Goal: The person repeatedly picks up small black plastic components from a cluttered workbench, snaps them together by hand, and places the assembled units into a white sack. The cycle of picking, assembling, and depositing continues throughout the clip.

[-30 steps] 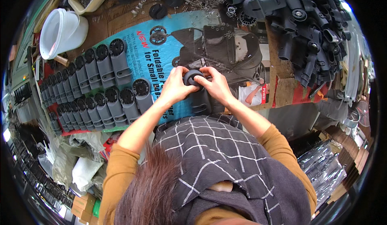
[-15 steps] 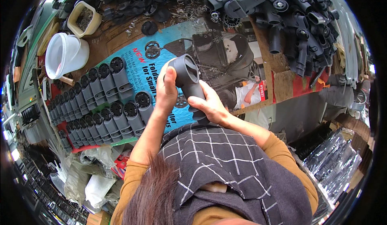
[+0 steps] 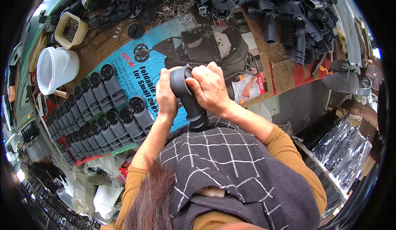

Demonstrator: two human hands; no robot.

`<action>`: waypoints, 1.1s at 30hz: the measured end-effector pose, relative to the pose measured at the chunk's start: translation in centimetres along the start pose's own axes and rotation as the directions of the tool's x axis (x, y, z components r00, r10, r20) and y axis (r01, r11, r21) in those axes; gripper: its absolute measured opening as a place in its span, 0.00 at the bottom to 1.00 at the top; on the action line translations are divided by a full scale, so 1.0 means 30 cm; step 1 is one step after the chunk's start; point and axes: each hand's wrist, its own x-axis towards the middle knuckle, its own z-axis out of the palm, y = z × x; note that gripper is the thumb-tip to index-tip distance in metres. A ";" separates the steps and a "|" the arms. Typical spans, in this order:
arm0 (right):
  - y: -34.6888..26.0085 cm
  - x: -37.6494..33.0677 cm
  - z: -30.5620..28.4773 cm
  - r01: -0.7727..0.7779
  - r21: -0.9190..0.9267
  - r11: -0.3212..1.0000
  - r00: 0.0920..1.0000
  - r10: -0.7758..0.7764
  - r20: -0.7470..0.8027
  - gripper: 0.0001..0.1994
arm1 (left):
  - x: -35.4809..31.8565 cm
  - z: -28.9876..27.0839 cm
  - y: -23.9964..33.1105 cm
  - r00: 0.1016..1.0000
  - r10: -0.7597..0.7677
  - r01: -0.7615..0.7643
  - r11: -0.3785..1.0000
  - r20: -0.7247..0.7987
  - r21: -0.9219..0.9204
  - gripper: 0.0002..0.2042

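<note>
A dark grey plastic joint piece (image 3: 179, 83), round-headed with a tubular stem, is held up in front of my chest between both hands. My left hand (image 3: 166, 96) is wrapped against the left side of its round head, thumb pointing up. Over the head's right side, my right hand (image 3: 209, 89) is closed, its fingers curled at the rim. Whatever lies beneath those curled fingers is hidden. The stem slants down toward my checked apron (image 3: 210, 151). Two rows of similar grey joint pieces (image 3: 108, 87) stand lined up to the left of my hands.
A printed sheet (image 3: 173, 44) covers the tabletop. At the back left are a white bucket (image 3: 62, 67) and a cream tub (image 3: 78, 34) of small parts. Black caps (image 3: 136, 30) and loose springs (image 3: 165, 11) lie at the back. Dark tubular parts (image 3: 299, 23) are heaped back right.
My right hand has moved from the stem up onto the round head, its fingers now curled over it. The head has turned, so its open face no longer shows.
</note>
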 end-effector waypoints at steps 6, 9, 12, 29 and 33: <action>0.018 -0.028 -0.009 -0.184 0.168 0.968 0.983 0.178 0.051 0.18 | 0.008 0.030 -0.031 0.995 0.071 -0.073 0.997 0.063 0.037 0.26; 0.022 -0.059 -0.033 -0.304 0.244 0.921 0.951 0.307 0.029 0.19 | 0.037 0.065 -0.025 0.994 0.101 -0.103 0.994 0.035 0.045 0.26; 0.001 -0.119 -0.033 -0.501 0.234 0.833 0.855 0.435 0.283 0.43 | 0.079 0.101 -0.010 0.999 -0.002 0.001 1.000 -0.039 -0.027 0.24; 0.423 -0.498 -0.314 -0.788 0.151 0.596 0.489 0.756 -0.436 0.36 | 0.443 0.649 -0.514 0.261 0.119 -0.963 0.104 0.958 0.249 0.18; 0.457 -0.460 -0.251 -0.731 -0.189 0.656 0.665 0.623 -0.411 0.40 | 0.395 0.335 -0.435 0.236 0.086 -0.967 -0.082 0.968 0.242 0.13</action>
